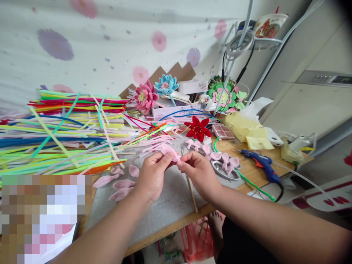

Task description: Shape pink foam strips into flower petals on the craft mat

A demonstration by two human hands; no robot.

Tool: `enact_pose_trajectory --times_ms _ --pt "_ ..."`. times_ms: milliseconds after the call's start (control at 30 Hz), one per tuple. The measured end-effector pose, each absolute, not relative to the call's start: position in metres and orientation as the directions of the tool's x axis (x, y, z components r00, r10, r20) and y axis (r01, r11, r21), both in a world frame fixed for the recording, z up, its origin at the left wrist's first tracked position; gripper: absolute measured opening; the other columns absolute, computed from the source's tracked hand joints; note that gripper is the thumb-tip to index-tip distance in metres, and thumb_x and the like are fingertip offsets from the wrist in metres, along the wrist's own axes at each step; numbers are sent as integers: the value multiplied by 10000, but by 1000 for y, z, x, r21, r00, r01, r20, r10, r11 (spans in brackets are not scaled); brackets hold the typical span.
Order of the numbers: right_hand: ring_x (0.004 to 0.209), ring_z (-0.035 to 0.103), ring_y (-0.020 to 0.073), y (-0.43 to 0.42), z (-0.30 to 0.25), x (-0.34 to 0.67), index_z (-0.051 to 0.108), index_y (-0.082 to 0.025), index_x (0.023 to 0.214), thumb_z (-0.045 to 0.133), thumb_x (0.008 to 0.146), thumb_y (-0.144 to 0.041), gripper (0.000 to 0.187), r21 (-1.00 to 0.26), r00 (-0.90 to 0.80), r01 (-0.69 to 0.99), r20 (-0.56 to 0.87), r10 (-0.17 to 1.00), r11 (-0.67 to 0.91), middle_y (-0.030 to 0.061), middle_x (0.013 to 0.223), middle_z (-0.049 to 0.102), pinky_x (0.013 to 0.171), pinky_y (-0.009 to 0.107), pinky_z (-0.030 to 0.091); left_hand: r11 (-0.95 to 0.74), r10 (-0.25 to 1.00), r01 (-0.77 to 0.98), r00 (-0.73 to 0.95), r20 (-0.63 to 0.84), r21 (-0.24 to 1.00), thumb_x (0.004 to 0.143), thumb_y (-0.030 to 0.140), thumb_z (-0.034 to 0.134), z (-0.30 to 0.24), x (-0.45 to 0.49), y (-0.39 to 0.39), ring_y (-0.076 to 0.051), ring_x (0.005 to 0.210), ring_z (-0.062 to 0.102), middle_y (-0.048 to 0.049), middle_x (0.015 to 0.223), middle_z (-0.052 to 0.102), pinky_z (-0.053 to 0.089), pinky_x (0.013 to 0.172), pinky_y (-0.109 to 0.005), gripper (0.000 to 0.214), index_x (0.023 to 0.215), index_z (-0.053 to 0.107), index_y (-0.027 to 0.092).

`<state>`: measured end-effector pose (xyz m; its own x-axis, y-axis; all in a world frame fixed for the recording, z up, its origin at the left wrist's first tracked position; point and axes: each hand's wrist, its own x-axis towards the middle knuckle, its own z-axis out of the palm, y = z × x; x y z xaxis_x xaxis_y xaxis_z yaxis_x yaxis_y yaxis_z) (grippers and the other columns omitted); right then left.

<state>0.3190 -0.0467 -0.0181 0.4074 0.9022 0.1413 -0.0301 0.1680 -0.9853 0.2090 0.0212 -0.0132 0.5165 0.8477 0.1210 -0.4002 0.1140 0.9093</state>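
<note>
Over the grey mat [162, 216], a pale pink fuzzy pipe-cleaner petal [169, 150] is held between my two hands. My left hand [152, 176] pinches its near side between thumb and fingers. At the petal's right end, the thumb and fingertips of my right hand [202, 174] are pressed together on it. Several finished pink petals [123, 184] lie left of my left hand. More small pink pieces [225, 161] rest beyond my right hand, partly over grey scissor-like handles [233, 176]. Below my hands lies a thin wooden stick [193, 196].
Bundles of coloured pipe cleaners [63, 135] cover the left side. A red pipe-cleaner flower [198, 128], a pink one [144, 96] and a blue one [166, 84] stand behind. At right are a blue glue gun [261, 165] with its cord and a yellow tissue pack [244, 126].
</note>
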Motion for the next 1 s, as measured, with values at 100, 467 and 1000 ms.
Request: enact_pose_trajectory --times_ms 100,467,1000 --pt "541 459 99 -44 -22 317 531 -162 648 695 668 -357 255 -994 317 -20 94 944 106 -22 588 533 542 239 361 150 827 -350 557 77 925 731 333 687 -13 207 23 -132 690 575 -19 701 664 451 697 -252 187 770 716 152" --pt "621 522 117 -50 9 352 623 -157 810 592 795 -365 211 -905 113 351 296 948 241 11 690 594 577 239 407 -16 650 -95 755 82 995 812 353 574 -9 201 24 -139 673 523 -13 650 615 386 689 -259 272 651 652 148" --pt "428 354 65 -44 -6 357 536 -150 553 543 793 -524 445 -973 140 195 149 979 120 -40 462 435 426 211 274 -396 592 128 793 147 909 832 372 500 -7 200 17 -136 559 437 22 532 477 307 550 -245 362 524 492 184"
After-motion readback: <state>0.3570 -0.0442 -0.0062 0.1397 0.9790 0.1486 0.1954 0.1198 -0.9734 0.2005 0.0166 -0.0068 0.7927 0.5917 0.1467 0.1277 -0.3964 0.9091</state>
